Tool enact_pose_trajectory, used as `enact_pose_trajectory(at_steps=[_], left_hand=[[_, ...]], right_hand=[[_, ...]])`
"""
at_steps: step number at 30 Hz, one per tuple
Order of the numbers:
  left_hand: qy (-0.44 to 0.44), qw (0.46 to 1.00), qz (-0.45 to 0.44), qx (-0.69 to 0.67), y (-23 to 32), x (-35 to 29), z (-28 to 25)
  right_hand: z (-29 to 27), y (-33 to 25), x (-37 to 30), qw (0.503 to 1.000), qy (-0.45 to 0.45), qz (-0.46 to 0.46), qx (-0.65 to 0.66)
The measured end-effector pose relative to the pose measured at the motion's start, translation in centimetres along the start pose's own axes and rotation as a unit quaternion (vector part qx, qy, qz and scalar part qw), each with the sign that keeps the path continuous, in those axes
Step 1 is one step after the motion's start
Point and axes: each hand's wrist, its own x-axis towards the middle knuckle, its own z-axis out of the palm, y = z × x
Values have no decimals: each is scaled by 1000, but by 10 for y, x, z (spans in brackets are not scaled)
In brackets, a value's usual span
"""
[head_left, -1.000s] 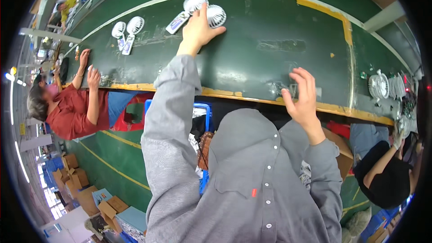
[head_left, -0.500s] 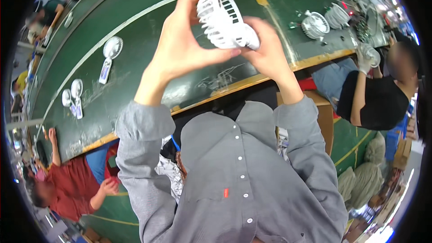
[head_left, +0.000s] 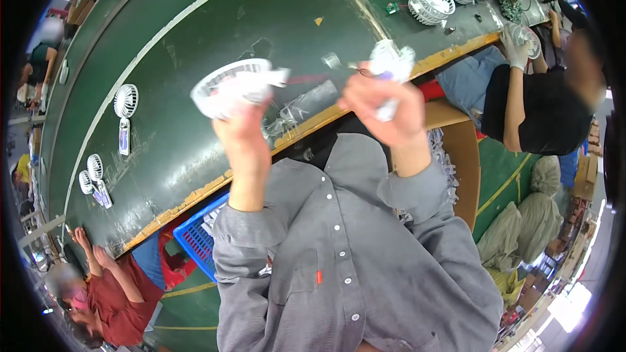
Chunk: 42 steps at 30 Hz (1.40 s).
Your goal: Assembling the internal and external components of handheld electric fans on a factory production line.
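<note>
The left hand [head_left: 244, 137] has its grip closed around a round white plastic fan cage with slatted sides [head_left: 228, 85], held up above the dark green desk [head_left: 274, 16] with yellow edging. At two o'clock from it, the right hand [head_left: 391, 111] has its grip narrowed on a white plastic piece with a bluish-purple patch [head_left: 393, 58], too blurred to make out fully.

At nine o'clock from the left hand, a white handheld fan with a round slatted head [head_left: 126, 101] lies on the desk; two similar smaller-looking white fans [head_left: 95, 166] lie together between eight and nine. At one o'clock from the right hand are two white slatted cylinders [head_left: 430, 5]. A blue plastic basket [head_left: 195, 234] sits at seven o'clock from the left hand.
</note>
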Motion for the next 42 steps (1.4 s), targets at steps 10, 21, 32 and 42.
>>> enact_pose_trajectory(at_steps=[10,21,32,42], left_hand=[[-169,889,201,375,-8,-2,38],[-405,803,44,435,42,-14,68],[-546,701,-23,459,97,-43,63],[-442,730,261,452,92,-99,53]], right_hand=[[-12,-25,6,987,-143,-10,-71],[-25,-31,-43,938,-219,164,-212],[4,25,-68,916,-312,197,-158],[24,21,-107,909,-333,143,-205]])
